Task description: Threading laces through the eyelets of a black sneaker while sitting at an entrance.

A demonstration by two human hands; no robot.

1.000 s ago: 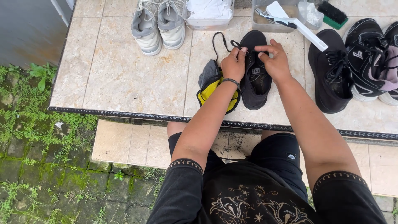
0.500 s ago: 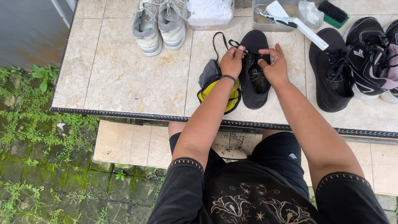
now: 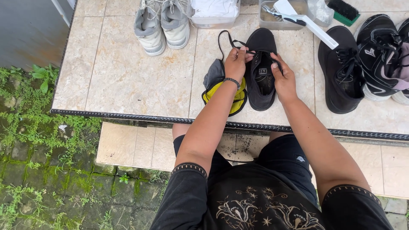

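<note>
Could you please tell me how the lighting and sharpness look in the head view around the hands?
Head view: soft, even daylight, faint shadows only; left hand and right hand on the black shoe are sharp; mild sheen on the tiled table; slight wide-angle bend at edges.

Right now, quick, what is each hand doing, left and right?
Left hand: closed, pinching the black lace at the black shoe.
Right hand: closed on the same shoe's side.

black shoe [image 3: 260,72]: low-top canvas, flat on tiled ledge, toe pointing away, opening up, label visible inside. black lace [image 3: 226,40] partly threaded, loose end looping off to the left. cloth [image 3: 221,87], grey and yellow, crumpled, touching shoe's left side.
</note>
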